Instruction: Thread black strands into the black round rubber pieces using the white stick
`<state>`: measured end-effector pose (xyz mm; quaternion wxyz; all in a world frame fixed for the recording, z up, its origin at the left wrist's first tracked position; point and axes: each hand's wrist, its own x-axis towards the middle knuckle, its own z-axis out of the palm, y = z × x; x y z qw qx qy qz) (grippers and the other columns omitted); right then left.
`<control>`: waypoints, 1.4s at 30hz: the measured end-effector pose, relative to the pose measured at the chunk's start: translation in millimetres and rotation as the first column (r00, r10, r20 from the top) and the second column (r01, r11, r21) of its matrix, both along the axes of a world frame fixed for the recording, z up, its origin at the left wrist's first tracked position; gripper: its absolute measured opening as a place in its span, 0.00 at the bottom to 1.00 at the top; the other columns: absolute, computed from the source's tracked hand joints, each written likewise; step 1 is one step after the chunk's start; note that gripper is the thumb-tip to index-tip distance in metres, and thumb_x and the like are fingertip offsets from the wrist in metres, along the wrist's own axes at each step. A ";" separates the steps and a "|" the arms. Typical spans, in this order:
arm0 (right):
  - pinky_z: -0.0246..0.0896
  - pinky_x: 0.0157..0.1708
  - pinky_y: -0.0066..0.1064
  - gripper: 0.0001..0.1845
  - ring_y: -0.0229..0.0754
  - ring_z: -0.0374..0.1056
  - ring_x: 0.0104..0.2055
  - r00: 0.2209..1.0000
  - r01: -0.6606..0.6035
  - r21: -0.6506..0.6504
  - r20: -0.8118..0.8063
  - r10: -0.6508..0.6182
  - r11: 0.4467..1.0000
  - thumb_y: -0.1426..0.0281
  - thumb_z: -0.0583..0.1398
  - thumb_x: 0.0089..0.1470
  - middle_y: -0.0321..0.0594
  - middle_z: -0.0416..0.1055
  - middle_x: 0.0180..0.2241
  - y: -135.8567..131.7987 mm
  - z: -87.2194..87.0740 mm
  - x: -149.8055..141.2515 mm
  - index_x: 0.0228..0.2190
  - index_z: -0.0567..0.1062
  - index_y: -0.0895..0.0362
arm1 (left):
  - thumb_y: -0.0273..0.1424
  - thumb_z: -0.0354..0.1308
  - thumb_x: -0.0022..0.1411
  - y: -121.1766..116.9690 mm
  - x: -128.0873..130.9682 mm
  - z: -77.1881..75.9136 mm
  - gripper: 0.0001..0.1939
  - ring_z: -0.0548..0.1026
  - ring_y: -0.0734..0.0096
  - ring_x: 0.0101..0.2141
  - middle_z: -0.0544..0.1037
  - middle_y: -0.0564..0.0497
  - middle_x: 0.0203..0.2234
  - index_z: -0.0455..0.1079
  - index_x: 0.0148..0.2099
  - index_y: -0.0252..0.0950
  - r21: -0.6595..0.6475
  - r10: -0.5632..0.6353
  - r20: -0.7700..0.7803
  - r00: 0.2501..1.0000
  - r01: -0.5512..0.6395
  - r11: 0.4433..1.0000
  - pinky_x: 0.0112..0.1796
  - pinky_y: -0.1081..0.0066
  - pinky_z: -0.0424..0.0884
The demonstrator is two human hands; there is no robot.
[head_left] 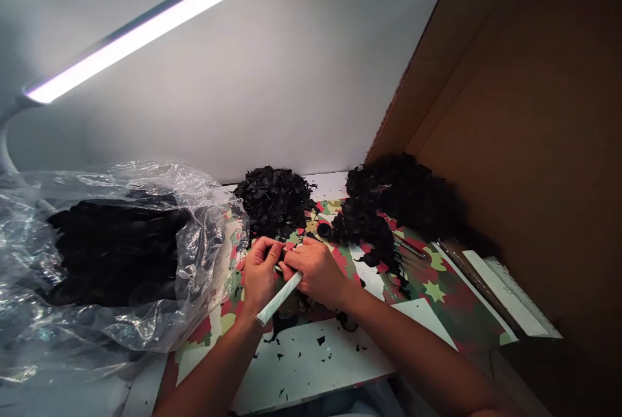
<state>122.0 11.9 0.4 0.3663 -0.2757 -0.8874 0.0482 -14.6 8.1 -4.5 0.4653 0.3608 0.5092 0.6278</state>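
Over the front of the table, my two hands meet with their fingertips together. My right hand [315,271] is closed around a tool with a pale, wrapped-looking handle [280,298], which slants down toward my left wrist. Its working end is hidden by the fingers. My left hand [262,271] pinches a small black piece [283,254], mostly covered by the fingers. A small round black part [323,230] lies just beyond my hands. Behind them rises a heap of black scraps [275,200]. Curly black trimmings [367,229] lie to the right.
A clear plastic bag [208,261] holding many black pieces [121,252] fills the left. A metal tool [411,247] and a white strip [510,294] lie right. More black material [413,197] sits against a cardboard wall [510,112]. Scraps dot a white sheet [311,365]. A lamp [160,25] hangs above.
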 end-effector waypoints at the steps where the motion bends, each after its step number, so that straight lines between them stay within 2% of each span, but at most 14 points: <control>1: 0.47 0.31 0.32 0.18 0.35 0.52 0.20 0.999 -0.039 0.011 0.002 0.039 0.999 0.71 0.56 0.59 0.32 0.63 0.16 -3.4 -2.1 -2.7 0.18 0.67 0.56 | 0.45 0.68 0.52 3.6 -2.5 0.6 0.18 0.67 0.73 0.24 0.72 0.55 0.20 0.72 0.26 0.36 0.009 0.028 0.021 0.999 -0.029 1.000 0.28 0.75 0.63; 3: 0.49 0.31 0.32 0.18 0.35 0.52 0.19 0.995 -0.103 0.036 0.012 0.102 0.994 0.69 0.57 0.58 0.31 0.61 0.15 -7.8 -5.6 -6.0 0.17 0.67 0.55 | 0.47 0.68 0.52 9.8 -7.8 4.1 0.19 0.67 0.74 0.24 0.72 0.56 0.20 0.72 0.27 0.37 0.032 0.064 0.064 0.996 -0.067 0.997 0.29 0.75 0.64; 5: 0.49 0.31 0.32 0.16 0.36 0.54 0.20 0.999 -0.040 0.013 0.029 0.040 0.999 0.70 0.58 0.57 0.32 0.63 0.15 -5.8 -6.5 -3.3 0.18 0.69 0.55 | 0.48 0.68 0.51 12.0 -11.0 9.7 0.20 0.69 0.73 0.27 0.74 0.54 0.23 0.73 0.29 0.36 0.053 0.036 0.098 0.994 -0.042 0.998 0.32 0.74 0.66; 9: 0.55 0.33 0.31 0.13 0.38 0.66 0.27 1.000 -0.021 -0.255 0.008 0.024 0.967 0.69 0.60 0.60 0.36 0.74 0.24 11.8 0.4 15.6 0.24 0.76 0.56 | 0.51 0.67 0.52 4.8 -10.5 17.5 0.23 0.76 0.67 0.35 0.80 0.49 0.31 0.77 0.37 0.36 0.086 -0.071 0.177 0.982 0.056 0.995 0.41 0.70 0.70; 13: 0.61 0.39 0.30 0.14 0.42 0.71 0.38 0.941 -0.108 -0.543 -0.327 -0.091 0.833 0.63 0.58 0.64 0.41 0.78 0.37 19.6 10.9 22.8 0.31 0.80 0.56 | 0.46 0.67 0.56 -4.0 -11.9 16.6 0.19 0.77 0.67 0.43 0.82 0.47 0.39 0.77 0.42 0.38 0.152 -0.170 0.197 0.966 0.141 0.978 0.49 0.70 0.69; 17: 0.60 0.34 0.30 0.19 0.40 0.67 0.31 0.831 -0.262 -0.742 -0.499 -0.248 0.617 0.54 0.63 0.58 0.37 0.74 0.27 14.7 19.1 13.9 0.26 0.78 0.57 | 0.39 0.69 0.57 -8.0 -14.2 17.6 0.17 0.76 0.63 0.47 0.81 0.45 0.46 0.77 0.47 0.38 0.162 -0.257 0.002 0.966 0.254 0.954 0.48 0.69 0.70; 20: 0.58 0.30 0.29 0.21 0.37 0.63 0.27 0.777 -0.406 -0.802 -0.556 -0.296 0.439 0.52 0.65 0.54 0.35 0.71 0.23 10.9 21.9 10.1 0.25 0.78 0.57 | 0.33 0.72 0.53 -10.3 -14.7 21.9 0.18 0.78 0.63 0.44 0.81 0.46 0.47 0.77 0.47 0.39 0.111 -0.277 -0.079 0.958 0.284 0.952 0.44 0.69 0.73; 24: 0.50 0.24 0.27 0.21 0.34 0.57 0.23 0.724 -0.479 -0.805 -0.588 -0.360 0.350 0.52 0.66 0.52 0.34 0.68 0.21 8.3 20.0 11.5 0.23 0.78 0.58 | 0.33 0.72 0.53 -12.6 -16.9 23.8 0.17 0.78 0.65 0.40 0.82 0.47 0.43 0.78 0.46 0.38 0.087 -0.261 -0.083 0.962 0.267 0.960 0.40 0.71 0.73; 29: 0.47 0.22 0.27 0.19 0.34 0.54 0.22 0.708 -0.508 -0.797 -0.603 -0.369 0.327 0.54 0.66 0.53 0.36 0.71 0.22 6.3 18.8 13.9 0.24 0.79 0.58 | 0.37 0.73 0.50 -13.6 -18.4 18.8 0.17 0.79 0.65 0.39 0.83 0.46 0.39 0.78 0.43 0.37 0.080 -0.262 0.056 0.963 0.257 0.963 0.40 0.71 0.73; 33: 0.47 0.23 0.27 0.18 0.34 0.54 0.23 0.712 -0.512 -0.783 -0.616 -0.335 0.353 0.56 0.65 0.55 0.36 0.70 0.21 5.6 23.0 14.5 0.25 0.78 0.58 | 0.38 0.75 0.48 -12.7 -16.6 20.1 0.19 0.79 0.66 0.38 0.83 0.47 0.38 0.78 0.41 0.37 0.049 -0.278 0.168 0.946 0.273 0.961 0.38 0.71 0.75; 35: 0.47 0.23 0.28 0.14 0.34 0.54 0.23 0.721 -0.502 -0.782 -0.615 -0.321 0.370 0.58 0.63 0.58 0.37 0.72 0.24 6.6 24.2 15.5 0.31 0.79 0.57 | 0.40 0.75 0.48 -11.2 -17.3 22.6 0.19 0.79 0.67 0.38 0.82 0.48 0.37 0.78 0.41 0.37 0.026 -0.261 0.256 0.931 0.263 0.964 0.39 0.71 0.75; 37: 0.44 0.22 0.28 0.11 0.33 0.50 0.22 0.695 -0.485 -0.767 -0.630 -0.346 0.420 0.62 0.61 0.57 0.36 0.72 0.27 9.0 23.7 18.0 0.35 0.78 0.56 | 0.42 0.74 0.49 -9.8 -19.6 24.8 0.20 0.79 0.68 0.37 0.82 0.49 0.36 0.78 0.40 0.36 0.001 -0.243 0.349 0.905 0.259 0.966 0.40 0.72 0.76; 40: 0.40 0.21 0.29 0.12 0.34 0.47 0.22 0.626 -0.410 -0.719 -0.669 -0.401 0.561 0.66 0.58 0.54 0.34 0.63 0.22 14.8 20.3 24.8 0.22 0.71 0.56 | 0.43 0.74 0.50 -8.2 -24.0 24.9 0.19 0.78 0.71 0.38 0.82 0.48 0.36 0.78 0.39 0.36 -0.029 -0.234 0.460 0.856 0.278 0.960 0.39 0.76 0.76; 42: 0.40 0.22 0.30 0.18 0.35 0.47 0.22 0.620 -0.364 -0.717 -0.662 -0.420 0.594 0.64 0.56 0.55 0.32 0.54 0.19 20.1 16.7 29.9 0.16 0.63 0.55 | 0.41 0.73 0.51 -7.2 -25.2 23.0 0.17 0.79 0.70 0.40 0.82 0.49 0.37 0.78 0.38 0.36 -0.049 -0.217 0.523 0.824 0.283 0.958 0.40 0.76 0.76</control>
